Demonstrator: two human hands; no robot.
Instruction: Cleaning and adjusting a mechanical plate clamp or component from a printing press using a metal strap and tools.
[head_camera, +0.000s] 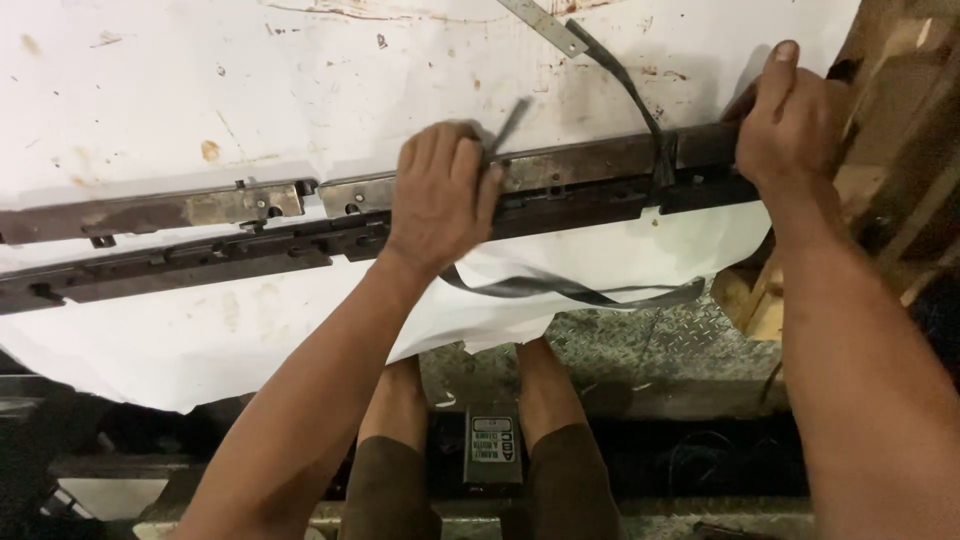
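no container is seen in the view. a long dark metal bar (580, 175), made up of two rails side by side, is laid across a white paper sheet (150, 90) on the work surface, its long axis running left to right and rising slightly toward the right. the left hand (440, 195) is closed over the middle of the bar, with a thin dark tool (507, 128) gripped between the fingers and pointing up to the right. the right hand (790, 120) is clamped on the right end of the bar, thumb raised. a dark strap (590, 292) is looped around the bar near that end and trails below it. the sheet is stained and creased. beneath, a tread-pattern metal floor (650, 345), wooden boards (900, 130) at right and the person's knees (400, 400) are seen.
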